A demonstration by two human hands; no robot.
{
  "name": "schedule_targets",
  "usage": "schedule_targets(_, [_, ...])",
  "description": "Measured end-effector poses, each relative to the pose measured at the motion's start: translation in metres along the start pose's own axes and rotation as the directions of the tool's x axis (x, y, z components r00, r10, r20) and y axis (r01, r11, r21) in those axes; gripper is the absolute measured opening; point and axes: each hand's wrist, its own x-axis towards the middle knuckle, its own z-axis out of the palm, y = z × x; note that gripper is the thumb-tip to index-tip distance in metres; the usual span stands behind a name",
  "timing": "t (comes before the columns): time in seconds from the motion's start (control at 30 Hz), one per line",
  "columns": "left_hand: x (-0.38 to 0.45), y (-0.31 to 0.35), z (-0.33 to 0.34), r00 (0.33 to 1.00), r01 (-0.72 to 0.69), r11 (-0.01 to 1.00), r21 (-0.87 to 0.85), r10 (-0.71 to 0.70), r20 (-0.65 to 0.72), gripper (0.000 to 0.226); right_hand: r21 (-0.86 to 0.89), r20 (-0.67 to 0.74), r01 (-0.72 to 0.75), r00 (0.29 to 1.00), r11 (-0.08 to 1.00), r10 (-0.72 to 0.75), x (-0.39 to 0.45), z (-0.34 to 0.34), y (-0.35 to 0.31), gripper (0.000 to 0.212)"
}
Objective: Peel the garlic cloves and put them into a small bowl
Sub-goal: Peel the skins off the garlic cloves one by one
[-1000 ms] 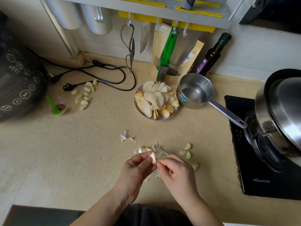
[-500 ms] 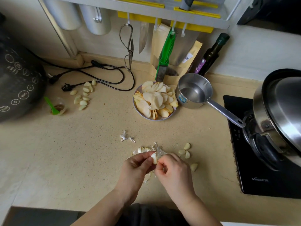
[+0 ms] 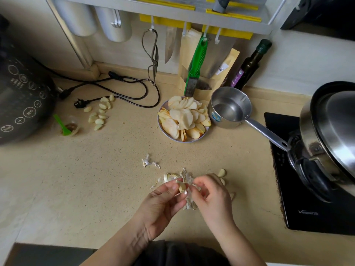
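My left hand (image 3: 163,200) pinches a pale garlic cloves piece, one garlic clove (image 3: 182,187), between thumb and fingers just above the counter. My right hand (image 3: 211,196) pinches a strip of papery skin (image 3: 195,186) still hanging from that clove. Loose skins and unpeeled cloves (image 3: 172,176) lie under and behind my hands. A few cloves (image 3: 221,172) sit just right of my right hand. Several peeled cloves (image 3: 99,114) lie in a loose pile at the far left. A small clear bowl (image 3: 66,128) with a green spoon stands beside that pile.
A plate of apple slices (image 3: 184,120) and a steel saucepan (image 3: 230,108) sit behind my hands. A black cooker (image 3: 23,100) with cables is at the left, an induction hob (image 3: 311,189) with a lidded pot at the right. Scissors, knives and a bottle (image 3: 251,64) line the wall.
My right hand has pulled a strip of skin away from the clove to the right. The left hand keeps its hold on the clove.
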Motion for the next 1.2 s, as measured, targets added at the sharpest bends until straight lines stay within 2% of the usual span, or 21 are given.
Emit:
schedule_targets(0.07, [0.001,-0.001,0.000,1.000,-0.013,0.999,-0.029,0.013,0.002,0.017,0.108,0.002,0.061,0.998,0.992,-0.062,-0.002,-0.002,-0.007,0.010])
schedule_targets(0.13, [0.002,-0.002,-0.001,0.999,-0.032,0.998,-0.048,0.032,-0.003,0.017,0.139,-0.016,0.128,0.992,0.982,-0.127,-0.004,-0.006,-0.011,0.015])
schedule_targets(0.27, [0.004,-0.003,-0.003,0.997,-0.078,0.996,-0.036,0.078,-0.012,0.018,0.043,-0.052,0.233,0.972,0.971,-0.231,-0.006,-0.007,-0.014,0.012])
schedule_targets(0.37, [0.005,-0.006,-0.002,0.991,-0.125,0.992,0.003,0.125,-0.054,0.023,-0.044,-0.069,0.289,0.954,0.956,-0.291,-0.006,-0.005,-0.013,0.002])
schedule_targets(0.57, [0.005,-0.009,-0.003,0.964,-0.235,0.959,0.158,0.251,-0.092,0.029,-0.117,-0.026,0.307,0.950,0.944,-0.312,-0.005,0.000,-0.013,0.018])
schedule_targets(0.77, [0.004,-0.015,-0.001,0.938,-0.325,0.898,0.295,0.347,-0.025,0.026,-0.170,-0.018,0.258,0.964,0.951,-0.264,-0.005,0.000,-0.015,0.025])
schedule_targets(0.87, [0.002,-0.014,-0.002,0.948,-0.311,0.900,0.304,0.316,0.034,0.032,-0.156,-0.017,0.247,0.967,0.956,-0.253,-0.005,0.000,-0.015,0.026])
schedule_targets(0.97, [0.000,-0.011,-0.002,0.959,-0.275,0.897,0.345,0.281,0.035,0.025,-0.153,-0.017,0.233,0.971,0.960,-0.239,-0.002,-0.004,-0.008,0.025])
schedule_targets(1.03, [-0.002,-0.012,-0.001,0.977,-0.208,0.915,0.347,0.210,0.032,0.021,-0.167,-0.037,0.190,0.979,0.967,-0.199,0.004,-0.008,-0.002,0.023])
schedule_targets(1.2, [-0.006,-0.007,-0.001,0.996,-0.007,0.984,0.176,-0.009,0.093,0.027,-0.199,-0.068,0.090,0.992,0.976,-0.106,0.009,-0.003,0.011,0.025])
